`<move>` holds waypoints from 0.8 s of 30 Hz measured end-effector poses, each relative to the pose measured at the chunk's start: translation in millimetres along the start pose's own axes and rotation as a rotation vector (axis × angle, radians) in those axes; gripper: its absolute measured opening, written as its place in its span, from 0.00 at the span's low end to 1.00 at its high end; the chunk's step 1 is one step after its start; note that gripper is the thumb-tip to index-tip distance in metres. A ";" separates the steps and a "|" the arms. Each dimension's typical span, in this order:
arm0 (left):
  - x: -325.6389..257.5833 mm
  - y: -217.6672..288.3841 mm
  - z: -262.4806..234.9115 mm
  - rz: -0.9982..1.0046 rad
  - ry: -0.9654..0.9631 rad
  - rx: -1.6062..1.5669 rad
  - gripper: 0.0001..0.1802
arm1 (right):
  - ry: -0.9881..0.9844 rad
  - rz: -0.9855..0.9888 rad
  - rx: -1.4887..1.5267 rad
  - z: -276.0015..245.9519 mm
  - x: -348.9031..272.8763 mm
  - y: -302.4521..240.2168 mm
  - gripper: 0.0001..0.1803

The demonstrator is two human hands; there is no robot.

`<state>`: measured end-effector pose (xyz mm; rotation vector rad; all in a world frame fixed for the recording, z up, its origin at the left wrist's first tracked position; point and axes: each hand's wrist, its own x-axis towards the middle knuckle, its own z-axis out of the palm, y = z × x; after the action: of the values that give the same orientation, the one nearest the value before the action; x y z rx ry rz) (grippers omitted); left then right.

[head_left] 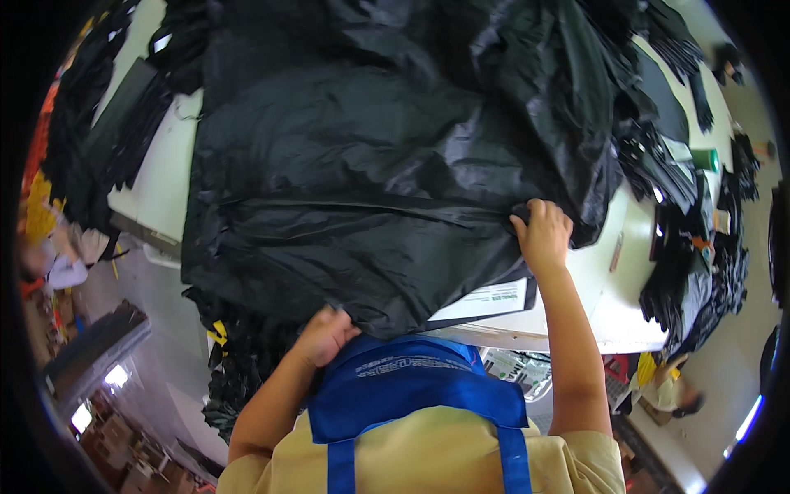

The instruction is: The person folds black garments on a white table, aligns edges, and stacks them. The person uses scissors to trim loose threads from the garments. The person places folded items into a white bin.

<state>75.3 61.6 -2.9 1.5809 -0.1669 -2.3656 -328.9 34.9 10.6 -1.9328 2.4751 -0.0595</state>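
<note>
A large sheet of shiny black fabric [354, 140] is spread over the white table, with a long crease running across it. At its near edge, close to my blue apron [420, 387], my left hand [327, 335] is closed on the cloth. My right hand [545, 235] grips the fabric's right side farther up, fingers curled over a bunched fold. Between the hands the near edge sags toward the apron. From under the cloth a white printed sheet [485, 300] on a dark backing sticks out.
Stacks of dark cloth pieces lie on the table [634, 305] at left [136, 123] and right [658, 165]. A green roll [704, 160] stands at the right. Black cloth [239, 370] hangs below the near left edge. Other people [671, 391] are at both sides.
</note>
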 end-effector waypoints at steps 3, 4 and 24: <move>-1.2 50.0 -22.6 0.289 -0.080 -0.481 0.21 | 0.115 -0.321 0.471 -13.1 -24.1 -64.7 0.30; 3.7 69.6 -29.0 0.413 -0.022 -0.528 0.20 | -0.075 -0.488 0.544 -18.8 -34.9 -91.9 0.32; -111.4 101.9 67.0 0.978 -0.062 -0.018 0.17 | -0.338 0.254 1.824 -143.1 -4.0 -202.0 0.11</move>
<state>71.2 -6.0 147.8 1.0355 -0.7347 -1.6166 -135.4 -5.9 159.5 -0.6522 1.2050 -1.2520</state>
